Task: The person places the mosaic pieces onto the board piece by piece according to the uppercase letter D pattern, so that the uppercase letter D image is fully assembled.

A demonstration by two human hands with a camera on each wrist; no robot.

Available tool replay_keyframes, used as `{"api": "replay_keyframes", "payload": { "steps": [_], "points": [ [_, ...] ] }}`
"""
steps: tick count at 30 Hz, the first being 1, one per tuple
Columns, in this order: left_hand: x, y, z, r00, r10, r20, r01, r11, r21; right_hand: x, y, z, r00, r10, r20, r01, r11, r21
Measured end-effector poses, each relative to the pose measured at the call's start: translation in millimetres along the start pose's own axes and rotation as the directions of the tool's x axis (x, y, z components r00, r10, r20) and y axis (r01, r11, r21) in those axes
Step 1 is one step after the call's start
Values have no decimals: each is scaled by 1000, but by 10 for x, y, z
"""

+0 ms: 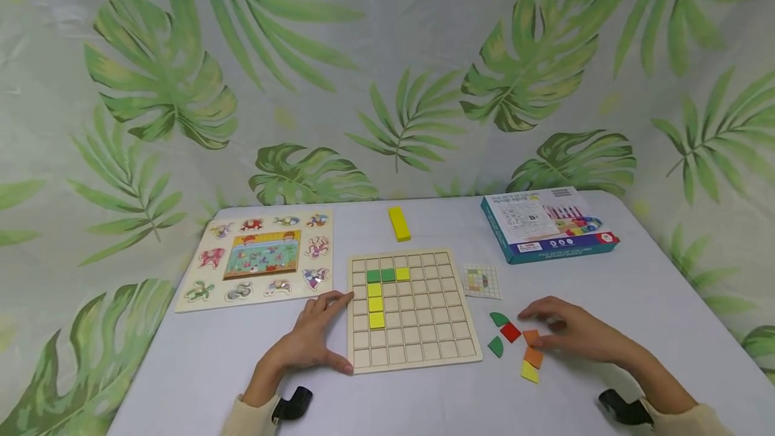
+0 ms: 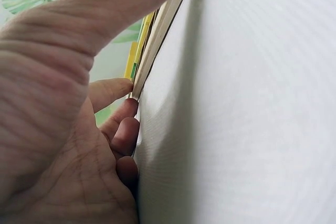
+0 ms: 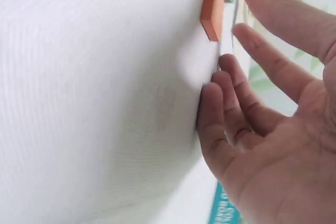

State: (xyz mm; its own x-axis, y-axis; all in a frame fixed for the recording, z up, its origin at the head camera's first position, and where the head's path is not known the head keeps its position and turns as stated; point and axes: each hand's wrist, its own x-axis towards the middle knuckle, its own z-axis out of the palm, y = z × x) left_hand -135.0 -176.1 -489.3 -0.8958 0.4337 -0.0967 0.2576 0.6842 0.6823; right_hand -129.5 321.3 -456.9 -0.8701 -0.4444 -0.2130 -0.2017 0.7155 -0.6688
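Observation:
My left hand (image 1: 309, 338) rests at the left side of a wooden grid board (image 1: 418, 340), thumb and index finger touching its edge. Two green square tiles (image 1: 380, 276) and a yellow one (image 1: 402, 274) form a row in the grid, with several yellow squares (image 1: 375, 303) in a column below. My right hand (image 1: 575, 334) hovers on the right with fingers spread and bent, holding nothing. Beneath its thumb lie two orange tiles (image 1: 533, 357). Around them are a red square (image 1: 510, 332), a yellow square (image 1: 529, 372) and two green quarter-circles (image 1: 496, 346). The right wrist view shows an orange tile (image 3: 212, 11) beyond the fingers.
A small pattern card (image 1: 482, 281) lies right of the board. Behind stand a yellow block (image 1: 399, 223) and a blue-edged game box (image 1: 547, 224). On the left lies a sea-animal puzzle board (image 1: 204, 268). A leaf-print curtain (image 1: 424, 52) hangs behind the white table (image 1: 436, 402).

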Motion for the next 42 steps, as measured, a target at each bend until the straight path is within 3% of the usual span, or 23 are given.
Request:
{"api": "replay_keyframes", "payload": {
  "steps": [4,8,17,42],
  "points": [
    [-16,-14,-4,1000,1,-5,-1,1000,14,23,116,9,998,4,62,-11,993,114],
    [-24,-12,-17,1000,15,-7,-15,1000,18,48,190,38,996,-10,84,-3,988,156],
    [-9,15,-26,1000,13,-7,-13,1000,13,34,225,95,999,-37,22,35,995,93],
    [-11,16,8,1000,4,-10,-4,1000,9,-22,174,115,997,-71,13,69,989,134]
  ]
}}
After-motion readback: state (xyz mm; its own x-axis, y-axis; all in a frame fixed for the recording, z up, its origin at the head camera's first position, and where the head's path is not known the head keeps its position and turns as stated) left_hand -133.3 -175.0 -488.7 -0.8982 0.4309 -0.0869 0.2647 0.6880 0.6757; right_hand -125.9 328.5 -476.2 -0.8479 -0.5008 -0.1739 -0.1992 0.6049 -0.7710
